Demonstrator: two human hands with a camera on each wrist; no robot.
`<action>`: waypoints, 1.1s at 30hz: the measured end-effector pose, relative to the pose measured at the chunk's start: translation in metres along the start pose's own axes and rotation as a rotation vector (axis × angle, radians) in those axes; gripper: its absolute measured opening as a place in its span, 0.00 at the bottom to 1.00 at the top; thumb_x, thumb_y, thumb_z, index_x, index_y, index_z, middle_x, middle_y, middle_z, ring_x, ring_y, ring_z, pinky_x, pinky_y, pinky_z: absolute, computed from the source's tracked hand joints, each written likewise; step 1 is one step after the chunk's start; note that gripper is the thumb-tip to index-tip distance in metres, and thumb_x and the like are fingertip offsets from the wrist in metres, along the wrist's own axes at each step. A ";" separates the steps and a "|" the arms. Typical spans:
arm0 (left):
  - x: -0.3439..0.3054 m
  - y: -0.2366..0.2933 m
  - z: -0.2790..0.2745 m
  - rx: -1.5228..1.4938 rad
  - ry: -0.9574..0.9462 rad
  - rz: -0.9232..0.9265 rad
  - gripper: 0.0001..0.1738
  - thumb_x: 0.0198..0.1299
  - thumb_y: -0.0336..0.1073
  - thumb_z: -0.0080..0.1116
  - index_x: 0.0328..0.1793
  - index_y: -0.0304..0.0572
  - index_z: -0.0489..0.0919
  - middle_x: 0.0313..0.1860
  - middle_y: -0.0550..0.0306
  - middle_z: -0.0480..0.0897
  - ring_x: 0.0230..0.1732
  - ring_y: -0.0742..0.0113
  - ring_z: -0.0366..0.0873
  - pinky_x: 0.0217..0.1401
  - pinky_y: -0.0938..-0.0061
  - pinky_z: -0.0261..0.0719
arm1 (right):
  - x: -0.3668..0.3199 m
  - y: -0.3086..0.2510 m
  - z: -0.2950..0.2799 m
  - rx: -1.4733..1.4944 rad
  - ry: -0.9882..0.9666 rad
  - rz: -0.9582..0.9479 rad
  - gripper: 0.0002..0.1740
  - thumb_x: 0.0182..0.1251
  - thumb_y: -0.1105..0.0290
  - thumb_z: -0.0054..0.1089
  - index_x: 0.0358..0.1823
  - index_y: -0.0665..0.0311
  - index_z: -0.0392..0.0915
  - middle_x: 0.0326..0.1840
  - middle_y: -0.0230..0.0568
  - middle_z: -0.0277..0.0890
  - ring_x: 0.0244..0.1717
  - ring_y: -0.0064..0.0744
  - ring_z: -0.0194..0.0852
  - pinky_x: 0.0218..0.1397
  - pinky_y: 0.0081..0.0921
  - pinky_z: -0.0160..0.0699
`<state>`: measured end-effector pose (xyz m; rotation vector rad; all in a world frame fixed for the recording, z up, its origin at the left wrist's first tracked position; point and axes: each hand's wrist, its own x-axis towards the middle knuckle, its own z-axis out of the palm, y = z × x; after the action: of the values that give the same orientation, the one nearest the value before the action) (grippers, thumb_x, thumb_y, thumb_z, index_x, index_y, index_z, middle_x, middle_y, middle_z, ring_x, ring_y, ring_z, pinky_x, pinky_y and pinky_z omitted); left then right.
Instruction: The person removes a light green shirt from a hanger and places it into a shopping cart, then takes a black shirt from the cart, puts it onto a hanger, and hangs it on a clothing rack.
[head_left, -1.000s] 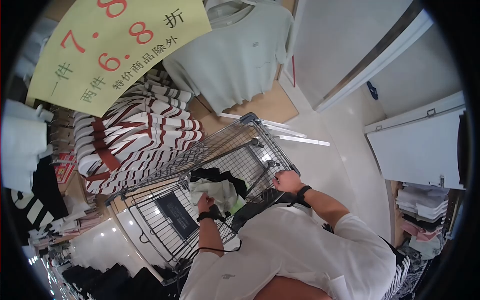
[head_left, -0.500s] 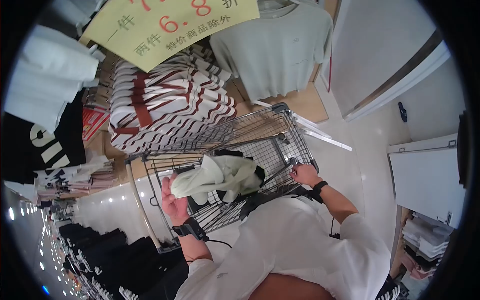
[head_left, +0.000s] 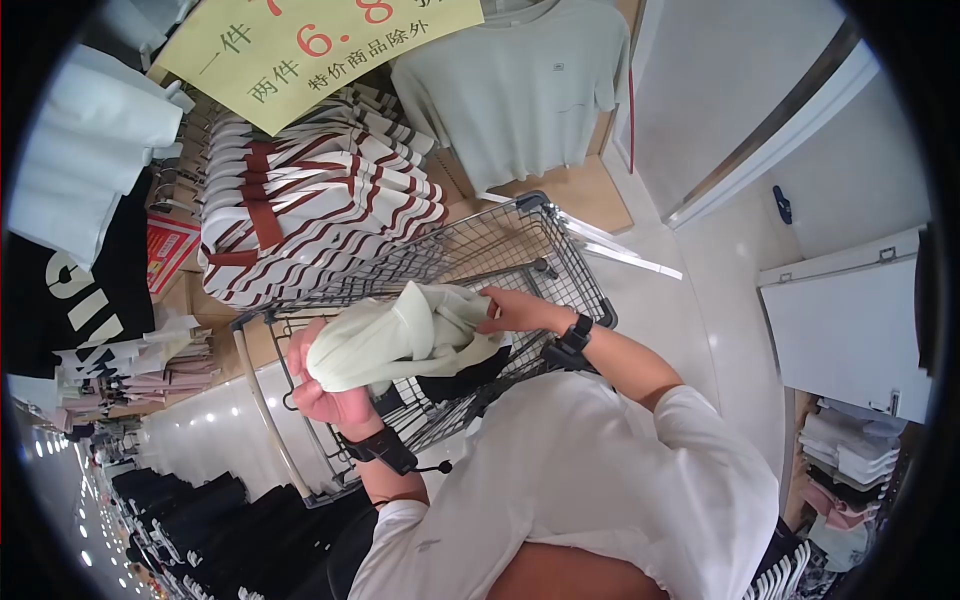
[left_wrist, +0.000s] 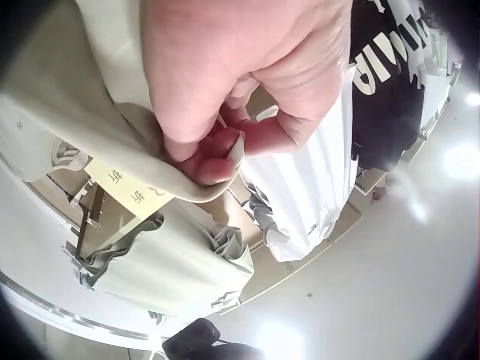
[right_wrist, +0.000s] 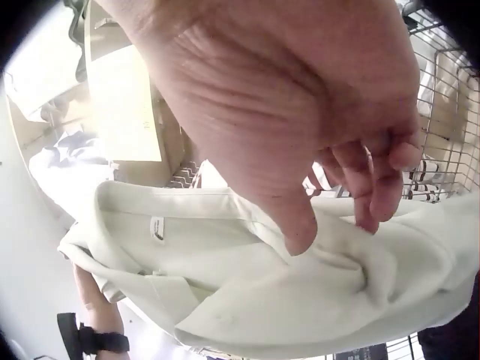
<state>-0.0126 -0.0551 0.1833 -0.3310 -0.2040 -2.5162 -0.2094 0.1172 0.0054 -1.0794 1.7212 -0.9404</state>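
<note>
A pale green garment (head_left: pixel 380 340) is held up over a metal shopping cart (head_left: pixel 560 225). My left hand (head_left: pixel 335 395) grips its left end; in the left wrist view the fingers pinch the cloth's edge. My right hand (head_left: pixel 525 312) is at the garment's right side. The right wrist view shows that thumb and fingertips right at the cloth, spread apart. There, the garment's opening faces up, with a small white label (right_wrist: pixel 157 229) inside the band. Black cloth (head_left: pixel 465 378) lies in the cart beneath.
Striped shirts (head_left: pixel 320 200) hang just beyond the cart, under a yellow sale sign (head_left: pixel 330 50). A pale green shirt (head_left: pixel 520 90) hangs at the back. Dark clothes (head_left: pixel 210 520) hang at lower left, and folded clothes (head_left: pixel 850 450) lie on a shelf to the right.
The left hand has lifted the garment from the cart and moved it left. The right hand has come from the cart's right side to the garment.
</note>
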 end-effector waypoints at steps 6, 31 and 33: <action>-0.005 0.001 0.008 -0.050 0.003 0.046 0.19 0.36 0.15 0.47 0.31 0.51 0.66 0.35 0.63 0.65 0.44 0.63 0.64 0.66 0.58 0.61 | 0.006 0.009 0.015 -0.039 -0.072 -0.049 0.29 0.58 0.50 0.69 0.52 0.66 0.80 0.36 0.46 0.83 0.37 0.38 0.81 0.42 0.31 0.78; -0.016 -0.023 -0.096 2.479 -0.230 -0.070 0.26 0.55 0.26 0.63 0.62 0.38 0.73 0.54 0.51 0.76 0.57 0.57 0.73 0.60 0.69 0.71 | -0.026 -0.063 -0.005 -0.165 0.314 -0.304 0.20 0.63 0.64 0.56 0.55 0.62 0.74 0.31 0.52 0.80 0.36 0.57 0.80 0.40 0.51 0.75; -0.020 -0.064 -0.104 2.105 -0.311 -0.295 0.28 0.55 0.25 0.65 0.64 0.37 0.72 0.52 0.50 0.78 0.54 0.54 0.76 0.56 0.69 0.74 | -0.029 -0.075 -0.003 -0.167 0.284 -0.261 0.22 0.62 0.65 0.57 0.58 0.61 0.72 0.31 0.52 0.80 0.35 0.57 0.80 0.39 0.50 0.76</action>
<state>-0.0529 -0.0144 0.0739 0.2401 -2.6335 -1.1778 -0.1849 0.1194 0.0821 -1.3564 1.9481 -1.1743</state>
